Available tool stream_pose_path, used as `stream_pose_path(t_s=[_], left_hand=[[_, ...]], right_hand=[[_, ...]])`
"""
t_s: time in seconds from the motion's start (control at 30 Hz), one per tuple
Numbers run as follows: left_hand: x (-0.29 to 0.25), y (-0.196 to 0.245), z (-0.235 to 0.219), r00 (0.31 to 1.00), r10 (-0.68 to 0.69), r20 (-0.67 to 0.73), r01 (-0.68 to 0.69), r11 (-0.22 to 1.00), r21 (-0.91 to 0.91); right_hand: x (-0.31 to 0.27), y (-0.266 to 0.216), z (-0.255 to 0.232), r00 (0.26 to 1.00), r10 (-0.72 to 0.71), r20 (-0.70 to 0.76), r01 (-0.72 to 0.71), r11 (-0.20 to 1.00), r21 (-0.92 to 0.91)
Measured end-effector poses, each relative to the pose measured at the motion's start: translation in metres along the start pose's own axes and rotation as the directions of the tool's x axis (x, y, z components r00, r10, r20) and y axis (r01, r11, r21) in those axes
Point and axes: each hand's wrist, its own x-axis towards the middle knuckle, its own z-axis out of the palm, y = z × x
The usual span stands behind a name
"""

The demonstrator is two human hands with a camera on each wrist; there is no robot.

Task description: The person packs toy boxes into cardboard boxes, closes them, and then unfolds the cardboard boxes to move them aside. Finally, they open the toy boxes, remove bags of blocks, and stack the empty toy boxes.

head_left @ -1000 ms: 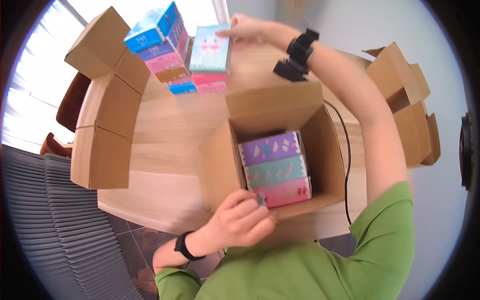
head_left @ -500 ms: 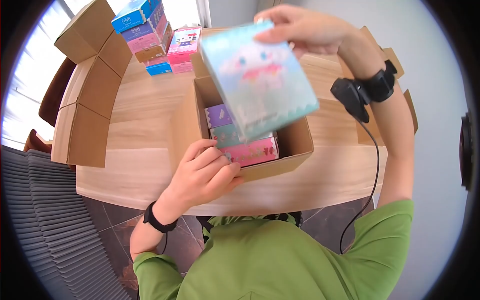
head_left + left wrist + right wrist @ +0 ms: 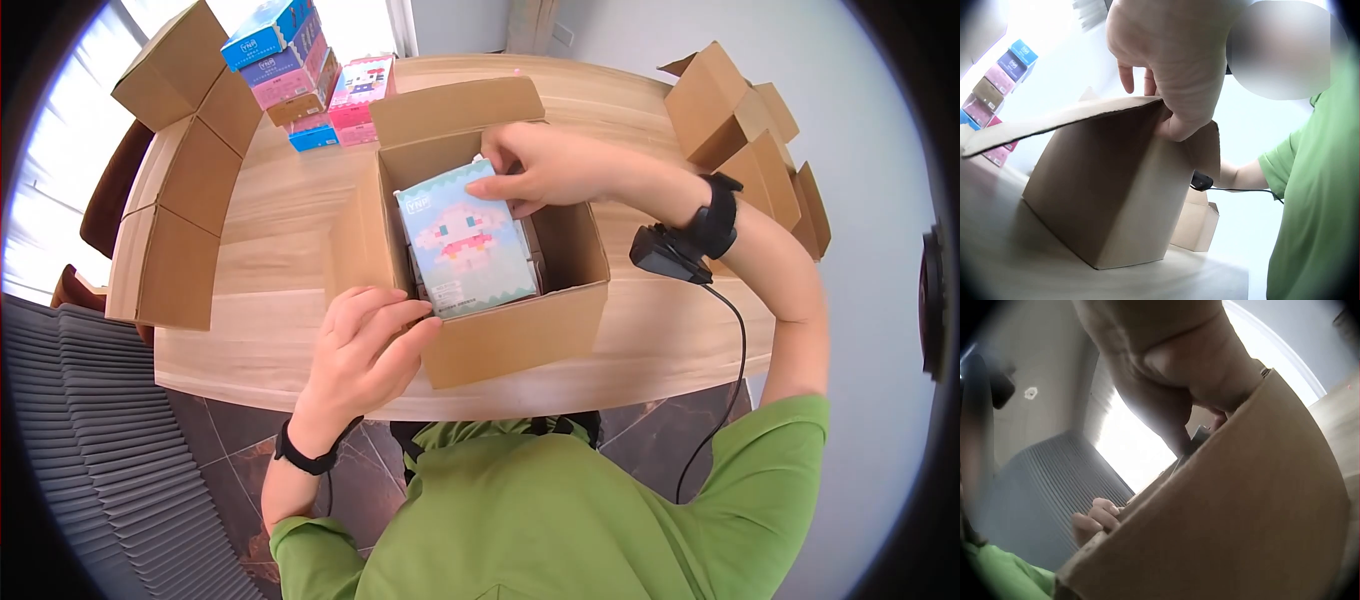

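Note:
My right hand (image 3: 550, 168) pinches a light-blue toy box (image 3: 462, 205) by its upper right edge, thumb on the printed face. The box has a white pixel-style character on its front. It lies tilted in the mouth of an open cardboard box (image 3: 520, 335), over other small boxes that it mostly hides. My left hand (image 3: 365, 345) grips the near left corner of the cardboard box, its fingertips close to the toy box's lower corner. In the left wrist view, the thumb (image 3: 1175, 128) presses the cardboard's outer side, and the fingers reach over the rim.
A stack of colourful toy boxes (image 3: 285, 65) stands at the back left, with a pink toy box (image 3: 365, 85) beside it. Opened cartons stand at the left (image 3: 175, 240) and right (image 3: 740, 110) of the wooden table (image 3: 270, 340). A black cable (image 3: 742, 370) hangs from the right wrist.
My right hand has brought the light-blue box from the back stack toward me and lowered it into the cardboard box's mouth. My left hand has stayed at the near left corner.

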Motion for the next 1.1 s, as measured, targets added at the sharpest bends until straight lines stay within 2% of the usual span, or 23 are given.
stream_pose_path(t_s=[0.07, 0.13, 0.2, 0.27, 0.37, 0.4, 0.47, 0.53, 0.57, 0.6, 0.7, 0.8, 0.83, 0.87, 0.9, 0.93, 1.0, 1.03, 1.07, 1.1], left_hand=[[0.001, 0.002, 0.002, 1.000, -0.021, 0.001, 0.021, 1.000, 0.011], [0.006, 0.005, 0.002, 0.999, -0.035, 0.000, 0.035, 0.999, 0.034], [0.009, 0.008, 0.001, 0.999, -0.047, 0.003, 0.047, 0.997, 0.062], [0.008, 0.009, 0.002, 0.998, -0.060, -0.016, 0.061, 0.996, 0.069], [0.008, 0.006, 0.006, 0.997, -0.048, -0.058, 0.050, 0.998, 0.034], [0.008, 0.004, 0.005, 0.998, -0.033, -0.056, 0.033, 0.999, 0.012], [0.009, 0.001, 0.002, 0.998, -0.017, -0.060, 0.016, 1.000, -0.013], [0.010, -0.001, 0.001, 0.998, -0.011, -0.069, 0.009, 1.000, -0.027], [0.010, 0.000, -0.002, 0.998, -0.038, -0.053, 0.035, 0.998, -0.056], [0.011, 0.000, -0.003, 0.997, -0.064, -0.034, 0.060, 0.994, -0.087], [0.011, 0.000, -0.007, 0.994, -0.112, 0.014, 0.113, 0.984, -0.135], [0.014, -0.004, -0.007, 0.988, -0.155, -0.010, 0.151, 0.976, -0.156], [0.018, -0.008, -0.006, 0.985, -0.170, -0.032, 0.163, 0.973, -0.163], [0.024, -0.008, -0.001, 0.951, -0.286, -0.114, 0.266, 0.949, -0.169], [0.033, -0.005, 0.006, 0.891, -0.408, -0.200, 0.375, 0.909, -0.183], [0.038, -0.005, 0.012, 0.800, -0.527, -0.287, 0.484, 0.850, -0.210], [0.028, -0.019, 0.024, 0.836, -0.534, -0.128, 0.498, 0.836, -0.231], [0.022, -0.028, 0.030, 0.852, -0.522, -0.044, 0.498, 0.833, -0.243], [0.018, -0.034, 0.034, 0.871, -0.477, 0.118, 0.485, 0.795, -0.365], [0.015, -0.040, 0.036, 0.878, -0.397, 0.269, 0.479, 0.737, -0.477]], right_hand=[[-0.006, -0.004, 0.007, 0.998, -0.059, -0.035, 0.046, 0.954, -0.298], [-0.014, -0.007, 0.017, 0.986, -0.160, -0.043, 0.107, 0.815, -0.570], [-0.023, -0.016, 0.010, 0.926, -0.342, -0.161, 0.155, 0.731, -0.664], [-0.032, -0.030, -0.002, 0.824, -0.489, -0.288, 0.142, 0.668, -0.730], [-0.034, -0.052, -0.034, 0.738, -0.536, -0.409, 0.172, 0.737, -0.654], [-0.023, -0.045, -0.042, 0.619, -0.661, -0.424, 0.265, 0.684, -0.680], [0.008, -0.015, -0.051, 0.321, -0.846, -0.426, 0.423, 0.530, -0.735], [0.017, 0.002, -0.050, 0.620, -0.713, -0.327, 0.438, 0.660, -0.610], [0.018, 0.004, -0.050, 0.798, -0.566, -0.208, 0.392, 0.749, -0.535], [0.017, 0.005, -0.050, 0.921, -0.385, -0.064, 0.313, 0.826, -0.470], [-0.007, 0.002, -0.043, 0.952, -0.281, -0.124, 0.144, 0.765, -0.628], [-0.053, 0.016, -0.029, 0.815, -0.457, -0.356, 0.182, 0.786, -0.590], [-0.068, 0.016, -0.031, 0.874, -0.343, -0.344, 0.126, 0.844, -0.521], [-0.082, 0.016, -0.033, 0.921, -0.228, -0.315, 0.064, 0.888, -0.455], [-0.094, 0.022, -0.028, 0.917, -0.172, -0.360, 0.018, 0.919, -0.393], [-0.105, 0.026, -0.024, 0.912, -0.117, -0.392, -0.025, 0.941, -0.338], [-0.128, 0.024, -0.016, 0.937, 0.134, -0.324, -0.228, 0.934, -0.274], [-0.138, 0.028, -0.017, 0.968, 0.088, -0.235, -0.112, 0.990, -0.091], [-0.148, 0.037, -0.019, 0.987, 0.026, -0.157, -0.009, 0.994, 0.113], [-0.154, 0.047, -0.020, 0.994, -0.050, -0.093, 0.078, 0.943, 0.323]])
